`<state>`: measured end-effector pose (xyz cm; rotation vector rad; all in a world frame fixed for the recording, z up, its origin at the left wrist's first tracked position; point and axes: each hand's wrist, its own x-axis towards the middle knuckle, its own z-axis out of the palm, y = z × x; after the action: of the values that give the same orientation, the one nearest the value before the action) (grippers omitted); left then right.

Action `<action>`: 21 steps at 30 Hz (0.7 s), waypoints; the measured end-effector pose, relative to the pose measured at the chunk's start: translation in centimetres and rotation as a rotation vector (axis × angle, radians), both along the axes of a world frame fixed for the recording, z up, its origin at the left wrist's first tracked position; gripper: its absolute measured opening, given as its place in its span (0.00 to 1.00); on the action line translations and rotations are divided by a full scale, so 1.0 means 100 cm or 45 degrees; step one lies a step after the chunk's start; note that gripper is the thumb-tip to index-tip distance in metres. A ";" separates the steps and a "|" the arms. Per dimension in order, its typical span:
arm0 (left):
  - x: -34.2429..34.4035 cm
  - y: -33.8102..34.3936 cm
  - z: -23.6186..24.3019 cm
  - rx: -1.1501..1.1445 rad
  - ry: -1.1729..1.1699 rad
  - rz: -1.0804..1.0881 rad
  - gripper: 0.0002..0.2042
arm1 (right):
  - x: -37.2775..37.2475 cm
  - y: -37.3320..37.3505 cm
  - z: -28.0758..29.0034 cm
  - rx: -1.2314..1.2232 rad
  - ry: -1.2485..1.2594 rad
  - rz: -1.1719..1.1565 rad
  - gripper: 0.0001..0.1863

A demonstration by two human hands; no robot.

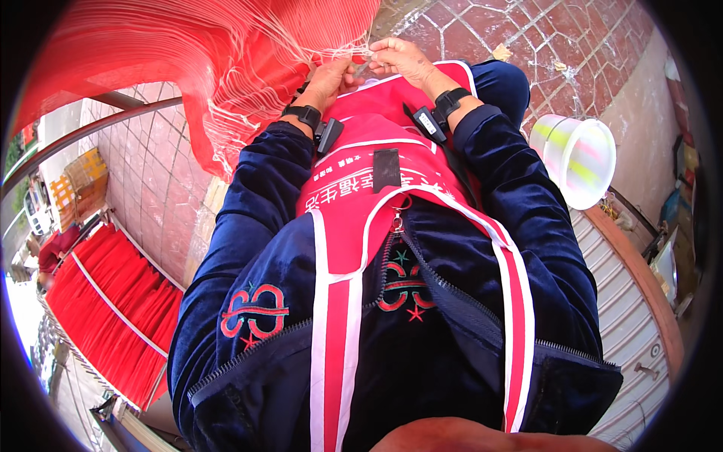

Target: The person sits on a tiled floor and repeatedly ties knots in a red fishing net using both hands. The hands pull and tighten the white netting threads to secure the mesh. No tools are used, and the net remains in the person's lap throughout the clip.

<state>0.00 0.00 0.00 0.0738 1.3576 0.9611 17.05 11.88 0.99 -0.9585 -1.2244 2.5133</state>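
Note:
A wide red cloth (162, 56) spreads across the upper left, with long loose white fringe threads (331, 53) running from its edge. My left hand (331, 79) is closed in a pinch on a bunch of these threads, just above my lap. Beside it, a little farther off, my right hand (405, 62) pinches thread ends between thumb and forefinger. A small gap separates the two hands. How many threads each one holds is too fine to tell. Below them lies the red apron (354, 167) with white trim that I wear.
A dark curved rail (98, 134) passes under the cloth on the left. Folded red cloths (113, 313) hang or lie stacked at lower left, near cardboard boxes (84, 179). On the right stand a pale translucent bucket (591, 162) and a ridged grey panel (621, 275). Tiles (482, 34) cover the floor.

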 end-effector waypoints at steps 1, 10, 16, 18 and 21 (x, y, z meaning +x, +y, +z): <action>0.003 0.000 0.000 -0.002 -0.004 -0.031 0.15 | 0.001 -0.001 -0.002 0.022 -0.015 -0.004 0.19; 0.011 0.004 0.007 -0.013 -0.233 0.147 0.13 | 0.007 -0.014 -0.006 0.093 -0.108 0.111 0.21; 0.015 0.011 -0.005 0.072 -0.247 0.089 0.09 | 0.007 -0.014 -0.016 0.256 -0.107 0.176 0.20; 0.014 0.013 -0.009 0.108 -0.256 0.046 0.08 | 0.007 -0.014 -0.020 0.311 -0.096 0.188 0.21; 0.014 0.014 -0.015 0.120 -0.260 0.037 0.07 | 0.007 -0.014 -0.025 0.365 -0.117 0.187 0.20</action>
<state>1.39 1.43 -1.45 0.0269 1.1282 1.0282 17.77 10.47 -1.50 -0.9514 -1.6846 2.3287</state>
